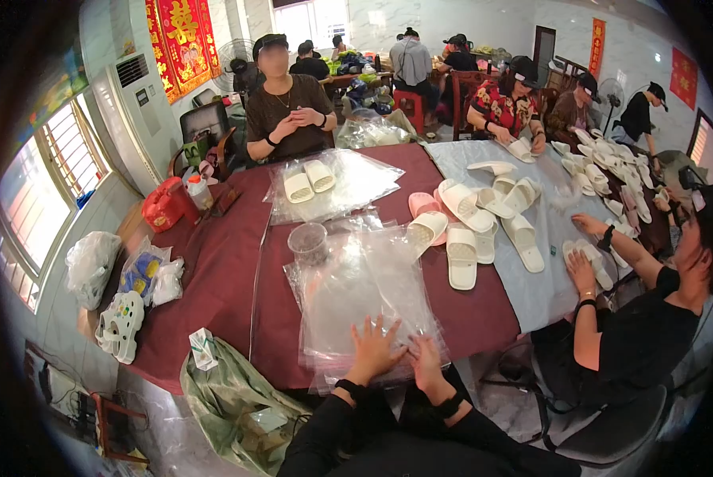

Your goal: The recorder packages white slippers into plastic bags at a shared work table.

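A stack of clear plastic bags [364, 278] lies on the dark red tablecloth straight in front of me. My left hand [375, 350] rests spread on the near part of the stack. Beside it, my right hand [428, 370] is at the stack's near right edge, its fingers stretched out and no object visible in it. On the stack's far left corner sits a round clear plastic tub [309, 244] with small, indistinct contents. Just right of the bags is a loose heap of white slippers [461, 256], with pink slippers [425, 205] partly under them.
Across the table, a pair of cream slippers [310, 181] lies on more plastic bags [356, 176] before a standing person. A red jug [166, 205] and a white clog [120, 327] stand left. At right, a co-worker's hands [585, 266] reach over the pale sheet [543, 298].
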A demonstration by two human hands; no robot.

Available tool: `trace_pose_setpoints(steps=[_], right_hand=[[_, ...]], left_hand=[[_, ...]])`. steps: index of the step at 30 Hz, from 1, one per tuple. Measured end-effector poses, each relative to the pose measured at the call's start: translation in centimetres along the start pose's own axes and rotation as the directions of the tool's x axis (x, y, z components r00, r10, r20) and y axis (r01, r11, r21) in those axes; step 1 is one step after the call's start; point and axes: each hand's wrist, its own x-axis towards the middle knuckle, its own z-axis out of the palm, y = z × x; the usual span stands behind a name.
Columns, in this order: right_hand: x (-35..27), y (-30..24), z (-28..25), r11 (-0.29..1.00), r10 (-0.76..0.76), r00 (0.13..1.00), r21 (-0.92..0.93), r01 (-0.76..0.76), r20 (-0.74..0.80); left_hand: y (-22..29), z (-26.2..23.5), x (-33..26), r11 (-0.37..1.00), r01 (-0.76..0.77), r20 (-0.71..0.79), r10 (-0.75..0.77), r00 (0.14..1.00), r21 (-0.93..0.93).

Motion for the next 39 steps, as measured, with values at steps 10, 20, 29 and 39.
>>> trace_pose_setpoints(steps=[10, 20, 29, 39], right_hand=[[6.1, -8.7, -1.3, 0.023, -0.612, 0.743, -0.933, 0.360, 0.271], [15.0, -11.3, -1.6, -0.236, -0.564, 0.826, -0.962, -0.134, 0.023], [14.7, -13.1, -3.0, -0.216, -0.536, 0.844, -0.969, -0.122, 0.014], [8.2, -12.7, -5.4, -0.023, -0.528, 0.848, -0.999, 0.033, 0.040]], left_hand=[[-0.2, 0.3, -0.4, 0.974, -0.077, -0.048, 0.089, 0.995, 0.211], [-0.1, -0.1, -0.6, 0.980, -0.098, -0.052, 0.108, 0.993, 0.172], [0.3, 0.4, -0.4, 0.984, -0.066, -0.024, 0.071, 0.997, 0.165], [-0.1, 0.2, -0.2, 0.986, -0.084, -0.047, 0.091, 0.995, 0.142]])
